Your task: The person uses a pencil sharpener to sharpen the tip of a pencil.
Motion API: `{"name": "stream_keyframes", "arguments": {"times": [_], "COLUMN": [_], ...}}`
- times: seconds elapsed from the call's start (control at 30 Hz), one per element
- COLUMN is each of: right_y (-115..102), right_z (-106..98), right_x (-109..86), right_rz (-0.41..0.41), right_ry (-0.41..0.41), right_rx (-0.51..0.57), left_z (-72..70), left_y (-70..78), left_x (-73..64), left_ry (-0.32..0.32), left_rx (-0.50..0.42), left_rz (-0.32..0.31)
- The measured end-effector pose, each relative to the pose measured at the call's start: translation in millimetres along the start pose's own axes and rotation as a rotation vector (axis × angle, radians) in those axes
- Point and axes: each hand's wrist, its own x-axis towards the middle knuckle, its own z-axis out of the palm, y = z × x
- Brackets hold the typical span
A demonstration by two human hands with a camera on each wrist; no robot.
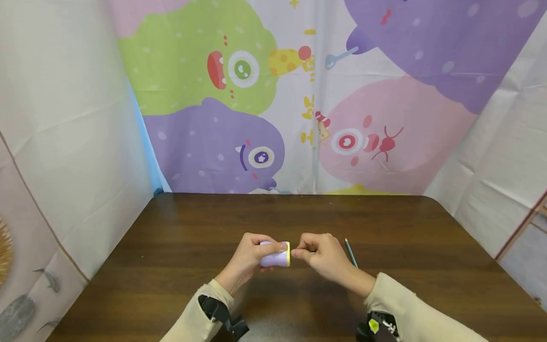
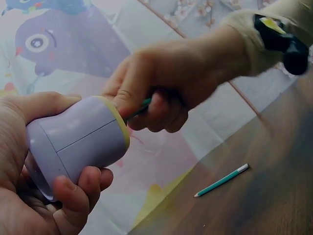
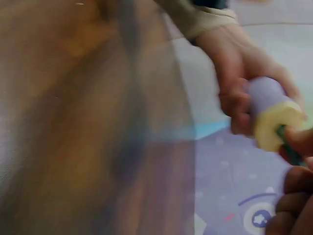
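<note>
My left hand (image 1: 247,254) grips a lilac pencil sharpener (image 2: 80,137) with a yellow end face (image 3: 279,125), thumb on one side and fingers curled round the other. The sharpener lies on its side above the table, its yellow end turned towards my right hand (image 1: 323,254). Between thumb and curled fingers, that hand pinches a short green pencil (image 2: 139,109). In the right wrist view the pencil meets the hole in the yellow face; its tip is hidden inside. Most of the pencil is covered by my fingers.
A second green pencil (image 2: 222,181) with a pale end lies on the brown wooden table (image 1: 192,285), just beyond my right wrist. Behind the table's far edge hangs a cloth (image 1: 295,175) printed with cartoon monsters. White sheets (image 1: 72,95) hang at both sides.
</note>
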Motion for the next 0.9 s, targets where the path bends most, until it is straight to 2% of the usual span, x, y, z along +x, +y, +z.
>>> {"name": "stream_keyframes", "arguments": {"times": [0.07, 0.17, 0.3, 0.4, 0.5, 0.6, 0.7, 0.9], "right_y": [-6.0, -8.8, -6.5, -1.3, 3.9, 5.3, 4.1, -3.4], "right_z": [-7.2, -14.8, -20.3, -21.0, -17.6, -11.4, -7.5, -17.6], "right_x": [7.0, 17.0, 21.8, 19.6, 12.9, 5.6, 3.0, 11.2], "right_rz": [0.197, 0.408, 0.639, 0.810, 0.945, 1.011, 1.013, 0.885], "right_ry": [-0.112, -0.236, -0.346, -0.463, -0.579, -0.657, -0.678, -0.624], "right_rx": [0.091, 0.243, 0.418, 0.532, 0.575, 0.549, 0.518, 0.497], "left_z": [-0.4, -0.8, -1.1, -0.4, 1.3, 2.2, 0.9, -4.9], "left_y": [-0.9, -1.6, 0.0, 2.8, 5.5, 6.7, 6.3, 2.4], "left_x": [0.2, -0.2, -1.3, -3.3, -4.5, -4.3, -3.4, 0.3], "left_ry": [-0.008, -0.016, -0.030, -0.054, -0.088, -0.116, -0.121, -0.096], "left_rx": [-0.001, 0.012, 0.052, 0.101, 0.160, 0.215, 0.230, 0.137], "left_rz": [0.006, 0.024, 0.065, 0.095, 0.127, 0.133, 0.117, 0.072]}}
